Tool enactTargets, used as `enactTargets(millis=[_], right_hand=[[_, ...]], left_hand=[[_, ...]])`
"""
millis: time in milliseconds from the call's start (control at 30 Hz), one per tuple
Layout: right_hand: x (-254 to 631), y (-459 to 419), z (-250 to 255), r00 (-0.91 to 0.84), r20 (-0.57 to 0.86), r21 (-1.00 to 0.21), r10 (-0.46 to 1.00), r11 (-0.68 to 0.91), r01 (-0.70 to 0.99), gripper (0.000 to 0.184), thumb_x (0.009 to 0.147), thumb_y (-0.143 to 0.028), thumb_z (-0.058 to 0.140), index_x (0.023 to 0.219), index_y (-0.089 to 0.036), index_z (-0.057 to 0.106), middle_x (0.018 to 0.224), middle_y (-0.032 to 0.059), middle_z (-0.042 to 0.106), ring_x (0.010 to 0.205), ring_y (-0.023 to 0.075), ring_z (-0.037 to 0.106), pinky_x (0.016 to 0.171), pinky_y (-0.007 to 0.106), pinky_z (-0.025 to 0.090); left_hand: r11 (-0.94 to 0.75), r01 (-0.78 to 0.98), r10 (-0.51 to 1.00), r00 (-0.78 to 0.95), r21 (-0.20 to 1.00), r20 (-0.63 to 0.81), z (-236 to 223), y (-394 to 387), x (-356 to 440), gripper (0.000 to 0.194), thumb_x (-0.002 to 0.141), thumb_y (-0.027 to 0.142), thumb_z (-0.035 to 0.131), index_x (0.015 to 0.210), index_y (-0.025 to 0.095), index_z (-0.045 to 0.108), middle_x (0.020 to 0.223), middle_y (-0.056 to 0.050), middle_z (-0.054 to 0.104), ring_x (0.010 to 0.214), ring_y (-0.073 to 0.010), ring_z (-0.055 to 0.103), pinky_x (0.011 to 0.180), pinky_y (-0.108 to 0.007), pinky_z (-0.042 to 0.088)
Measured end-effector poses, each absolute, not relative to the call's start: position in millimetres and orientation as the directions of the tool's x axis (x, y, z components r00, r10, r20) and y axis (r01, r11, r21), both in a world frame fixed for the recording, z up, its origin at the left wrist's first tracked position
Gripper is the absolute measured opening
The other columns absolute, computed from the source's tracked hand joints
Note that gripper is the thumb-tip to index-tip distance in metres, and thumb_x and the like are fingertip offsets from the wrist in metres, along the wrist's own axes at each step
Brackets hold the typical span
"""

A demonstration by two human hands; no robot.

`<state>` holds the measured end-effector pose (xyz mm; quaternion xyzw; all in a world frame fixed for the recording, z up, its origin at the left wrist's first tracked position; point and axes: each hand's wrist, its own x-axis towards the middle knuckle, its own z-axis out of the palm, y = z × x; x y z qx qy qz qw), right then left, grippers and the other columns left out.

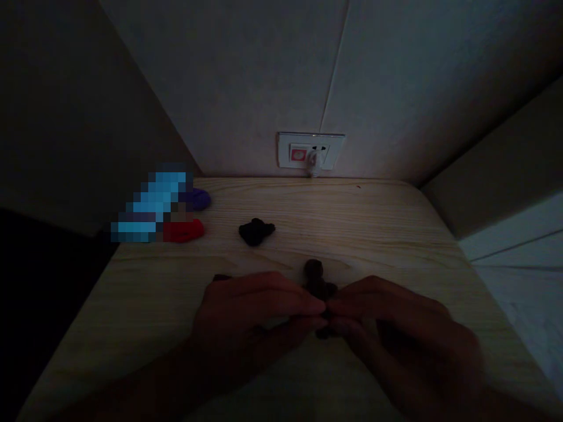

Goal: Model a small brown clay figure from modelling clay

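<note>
A small dark brown clay figure [314,273] with a rounded top is on the wooden table, between my two hands. My left hand [259,310] reaches in from the left and pinches its lower middle with thumb and fingertips. From the other side, my right hand [404,334] pinches the same part, so the fingertips of both hands nearly meet. The fingers cover much of the figure, and a rounded end shows below them. Just behind my left hand, a dark piece [221,277] is partly hidden. Farther back lies a lumpy black clay piece [254,232].
At the back left are a red lump [187,230], a purple lump [200,200] and a bright blue pixelated object [158,196]. A wall socket [285,153] with a plug [314,162] sits above the table's [378,234] back edge. The light is dim.
</note>
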<state>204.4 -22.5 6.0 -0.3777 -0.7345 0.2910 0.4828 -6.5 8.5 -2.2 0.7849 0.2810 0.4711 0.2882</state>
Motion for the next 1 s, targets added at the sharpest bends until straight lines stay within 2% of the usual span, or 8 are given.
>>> enactTargets(millis=[233, 367, 567, 767, 1000], right_hand=[[203.8, -24.1, 4.4, -0.238, 0.477, -0.805, 0.846, 0.530, 0.269, 0.024, 0.088, -0.002, 0.070, 0.102, -0.022, 0.074, 0.082, 0.0026, 0.077, 0.067, 0.0136, 0.071, 0.058, 0.023, 0.063], [204.4, -23.7, 4.7, -0.252, 0.474, -0.800, 0.843, 0.533, 0.276, 0.022, 0.088, -0.003, 0.071, 0.101, -0.021, 0.074, 0.082, 0.0020, 0.077, 0.065, 0.0112, 0.069, 0.059, 0.021, 0.062], [205.1, -24.9, 1.5, -0.247, 0.468, -0.804, 0.848, 0.525, 0.280, 0.021, 0.089, -0.003, 0.070, 0.100, -0.022, 0.071, 0.078, 0.0007, 0.074, 0.069, 0.0128, 0.072, 0.059, 0.023, 0.061], [204.9, -24.9, -0.3, -0.228, 0.445, -0.810, 0.866, 0.498, 0.309, 0.020, 0.090, -0.006, 0.071, 0.101, -0.023, 0.071, 0.077, 0.0003, 0.072, 0.069, 0.0136, 0.071, 0.057, 0.024, 0.060], [204.2, -23.6, -0.4, -0.240, 0.442, -0.801, 0.864, 0.501, 0.328, 0.015, 0.092, -0.008, 0.070, 0.097, -0.022, 0.072, 0.073, -0.0005, 0.070, 0.064, 0.0130, 0.070, 0.057, 0.024, 0.059]], left_hand=[[-0.637, 0.129, 0.732, 0.410, 0.760, 0.544, -4.9, 9.1, -3.2, 0.018, 0.089, 0.023, 0.082, 0.106, 0.026, 0.076, 0.086, 0.002, 0.083, 0.073, -0.0132, 0.080, 0.067, -0.017, 0.065], [-0.629, 0.146, 0.738, 0.421, 0.764, 0.527, -3.7, 10.3, -3.8, 0.011, 0.092, 0.024, 0.078, 0.103, 0.026, 0.078, 0.087, 0.001, 0.083, 0.072, -0.0136, 0.079, 0.064, -0.018, 0.065], [-0.648, 0.142, 0.725, 0.416, 0.748, 0.549, -4.0, 9.4, -3.3, 0.006, 0.092, 0.022, 0.078, 0.098, 0.022, 0.079, 0.088, 0.000, 0.083, 0.071, -0.0117, 0.079, 0.065, -0.015, 0.063], [-0.610, 0.148, 0.762, 0.378, 0.778, 0.526, -6.2, 9.0, -2.6, 0.018, 0.087, 0.023, 0.083, 0.105, 0.026, 0.079, 0.087, 0.002, 0.083, 0.072, -0.0142, 0.079, 0.065, -0.018, 0.064], [-0.636, 0.126, 0.734, 0.402, 0.761, 0.547, -5.9, 10.9, -4.2, 0.007, 0.093, 0.023, 0.077, 0.098, 0.026, 0.080, 0.088, 0.001, 0.084, 0.071, -0.0129, 0.079, 0.063, -0.017, 0.065]])
